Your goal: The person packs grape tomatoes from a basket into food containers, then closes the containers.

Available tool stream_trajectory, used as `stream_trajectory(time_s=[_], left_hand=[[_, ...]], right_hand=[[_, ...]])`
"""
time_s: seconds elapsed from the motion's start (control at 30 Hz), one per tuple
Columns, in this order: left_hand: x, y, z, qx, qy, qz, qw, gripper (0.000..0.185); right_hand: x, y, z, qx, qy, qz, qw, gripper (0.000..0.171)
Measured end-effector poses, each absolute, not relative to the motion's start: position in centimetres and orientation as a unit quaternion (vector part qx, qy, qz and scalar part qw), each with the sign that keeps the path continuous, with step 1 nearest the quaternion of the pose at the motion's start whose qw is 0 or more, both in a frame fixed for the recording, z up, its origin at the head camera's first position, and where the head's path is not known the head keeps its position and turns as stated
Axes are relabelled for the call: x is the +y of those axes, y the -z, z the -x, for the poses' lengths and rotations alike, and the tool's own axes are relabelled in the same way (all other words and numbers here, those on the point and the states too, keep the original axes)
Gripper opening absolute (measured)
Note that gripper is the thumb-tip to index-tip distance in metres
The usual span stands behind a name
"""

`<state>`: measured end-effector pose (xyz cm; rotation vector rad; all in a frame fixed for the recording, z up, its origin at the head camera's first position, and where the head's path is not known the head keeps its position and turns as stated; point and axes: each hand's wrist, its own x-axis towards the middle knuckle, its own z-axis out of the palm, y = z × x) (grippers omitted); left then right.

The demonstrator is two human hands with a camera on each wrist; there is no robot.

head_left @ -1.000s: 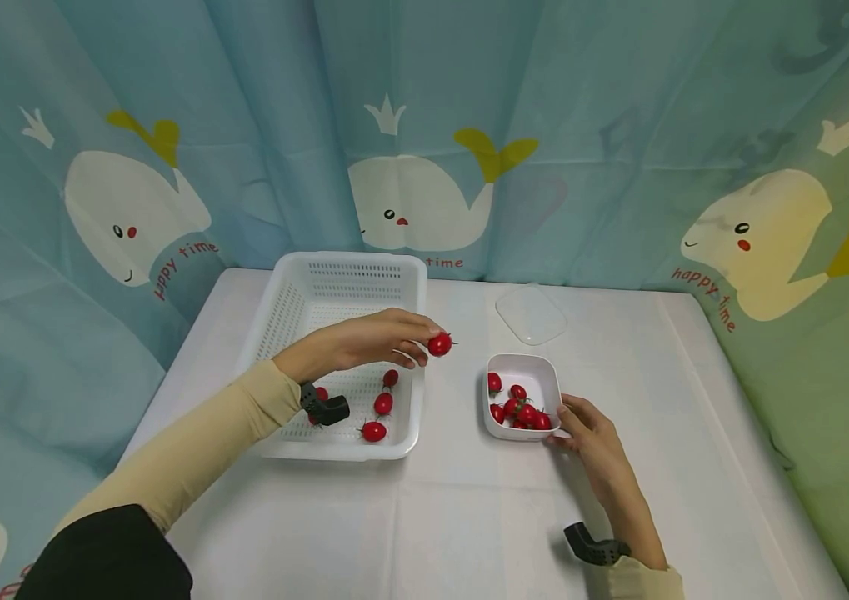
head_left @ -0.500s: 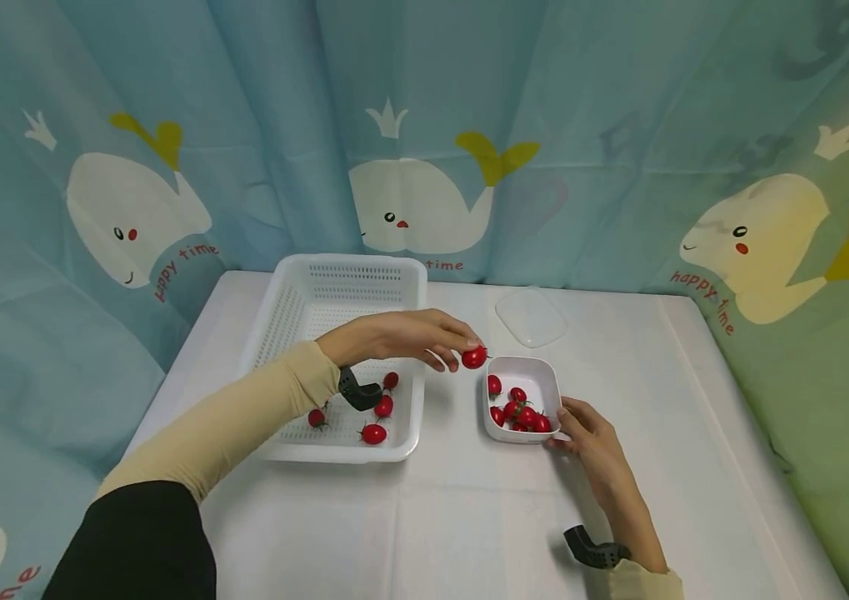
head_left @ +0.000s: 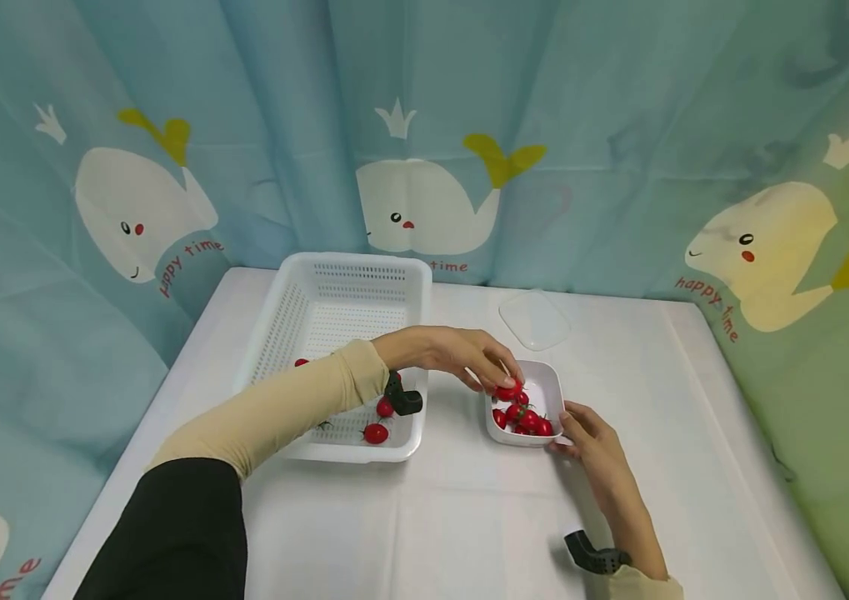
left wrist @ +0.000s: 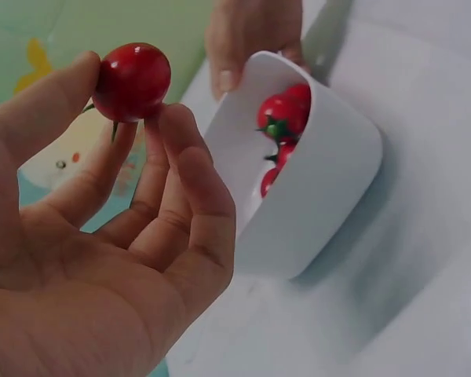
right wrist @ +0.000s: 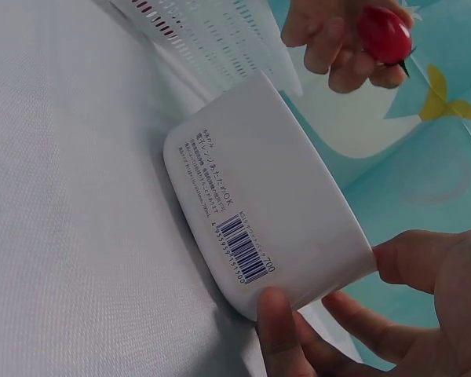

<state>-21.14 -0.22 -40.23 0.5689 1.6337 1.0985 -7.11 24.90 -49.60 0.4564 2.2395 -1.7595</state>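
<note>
So the left hand [head_left: 461, 357] is pinching a cherry tomato [head_left: 508, 389] between thumb and fingertips, right over the near-left part of the small white container [head_left: 551, 392], just above the tomatoes in the container [head_left: 525, 417] that are piled toward its near side. The far half of that container looks bare, so there's open room in there; the rim sits directly under the fingers. In the left wrist view the tomato [left wrist: 132, 81] is clearly off the container [left wrist: 322, 181], held up in the air with its little green stem poking down toward the palm, and it's pretty much round so I can't really call a long axis. The right hand [head_left: 595, 446] grips the container's near-right corner, thumb on the rim and fingers curled round the outside wall, and from the right wrist view the container [right wrist: 275, 196] looks tipped up on its edge, barcode label showing on its underside. Just left of it is the white perforated basket [head_left: 342, 292], its right wall near the container with a strip of bare surface [head_left: 469, 517] between them, and the left forearm crosses over that wall. A few tomatoes in the basket [head_left: 375, 432] sit along its near end. A clear lid [head_left: 534, 319] lies flat behind the container, apart from it. The whale curtain [head_left: 424, 125] closes off the back and both sides of the surface; the near part is open.
</note>
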Motion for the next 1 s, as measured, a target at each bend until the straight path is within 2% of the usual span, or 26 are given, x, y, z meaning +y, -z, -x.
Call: stream_trajectory(time_s=[0.17, 0.5, 1.0], left_hand=[[1.2, 41.2, 20.9, 0.688, -0.45, -0.248, 0.513, 0.028], [3.2, 41.5, 20.5, 0.728, -0.4, -0.309, 0.464, 0.031], [4.3, 43.6, 20.7, 0.769, -0.371, -0.334, 0.399, 0.021]], right_hand=[[25.0, 49.7, 7.0, 0.766, 0.608, -0.161, 0.133, 0.054], [25.0, 49.8, 7.0, 0.761, 0.616, -0.157, 0.131, 0.053], [25.0, 49.8, 7.2, 0.754, 0.625, -0.156, 0.127, 0.052]])
